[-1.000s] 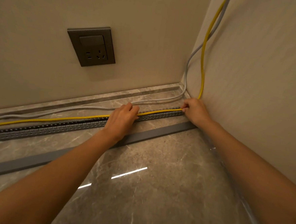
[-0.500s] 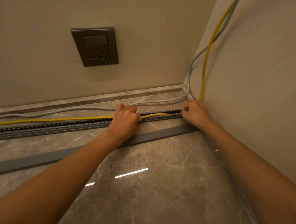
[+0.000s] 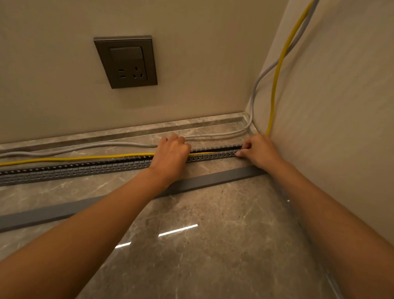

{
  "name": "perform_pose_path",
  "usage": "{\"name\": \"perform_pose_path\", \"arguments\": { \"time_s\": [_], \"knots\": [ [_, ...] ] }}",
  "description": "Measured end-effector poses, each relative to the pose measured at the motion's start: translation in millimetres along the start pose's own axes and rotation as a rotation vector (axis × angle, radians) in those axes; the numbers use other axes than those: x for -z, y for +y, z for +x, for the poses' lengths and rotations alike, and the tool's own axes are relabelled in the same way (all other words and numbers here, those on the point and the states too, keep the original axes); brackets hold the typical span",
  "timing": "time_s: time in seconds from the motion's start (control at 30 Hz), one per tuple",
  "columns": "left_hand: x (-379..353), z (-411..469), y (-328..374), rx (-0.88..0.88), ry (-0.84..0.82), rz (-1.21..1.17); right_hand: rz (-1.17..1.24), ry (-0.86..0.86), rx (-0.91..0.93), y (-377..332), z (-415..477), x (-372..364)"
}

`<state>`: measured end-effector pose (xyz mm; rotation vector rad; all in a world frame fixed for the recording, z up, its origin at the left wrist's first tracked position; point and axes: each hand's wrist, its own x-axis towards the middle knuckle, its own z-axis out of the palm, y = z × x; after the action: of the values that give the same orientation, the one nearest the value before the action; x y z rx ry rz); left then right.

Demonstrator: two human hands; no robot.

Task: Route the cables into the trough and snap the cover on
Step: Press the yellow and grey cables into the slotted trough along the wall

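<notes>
Hands curled: the left hand [image 3: 171,152] presses the yellow cable [image 3: 78,158] into the slotted trough [image 3: 78,169]; the right hand [image 3: 257,150] pinches the trough's end, grey cover [image 3: 207,181] just beneath both wrists.

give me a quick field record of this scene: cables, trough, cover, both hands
yellow cable: partly pressed into the trough near the corner, otherwise lying along its far edge
grey cables: on the floor behind the trough
slotted grey trough: open
flat grey cover strip: on the floor, unfitted
left hand: pressing on the yellow cable
right hand: fingertips at the trough's corner end
</notes>
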<state>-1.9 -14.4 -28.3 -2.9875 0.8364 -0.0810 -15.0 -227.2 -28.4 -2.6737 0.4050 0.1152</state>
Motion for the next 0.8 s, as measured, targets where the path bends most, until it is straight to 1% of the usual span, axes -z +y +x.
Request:
{"name": "perform_pose_path", "arguments": {
  "time_s": [0.1, 0.3, 0.47, 0.57, 0.63, 0.7, 0.73, 0.8],
  "knots": [
    [-5, -6, 7, -0.049, -0.051, 0.039, -0.053, 0.0, 0.015, -3, -2, 1],
    [3, 2, 3, -0.045, -0.145, -0.006, -0.128, 0.017, 0.015, -6, -6, 5],
    [2, 3, 0, -0.068, -0.153, -0.039, -0.347, -0.007, 0.065, -14, -1, 18],
    [1, 2, -5, -0.065, -0.093, -0.142, -0.423, -0.055, 0.062, -17, 8, 21],
    [1, 3, -9, -0.113, 0.039, -0.27, -0.43, -0.131, 0.043, -17, 14, 26],
    [1, 8, -13, -0.184, 0.141, -0.322, -0.426, -0.189, 0.03, -19, 16, 30],
    [0, 14, -14, -0.168, 0.179, -0.337, -0.429, -0.184, 0.036, -20, 17, 31],
    [-3, 25, -16, -0.051, 0.165, -0.369, -0.441, -0.099, 0.072, -23, 18, 29]
  ]
}}
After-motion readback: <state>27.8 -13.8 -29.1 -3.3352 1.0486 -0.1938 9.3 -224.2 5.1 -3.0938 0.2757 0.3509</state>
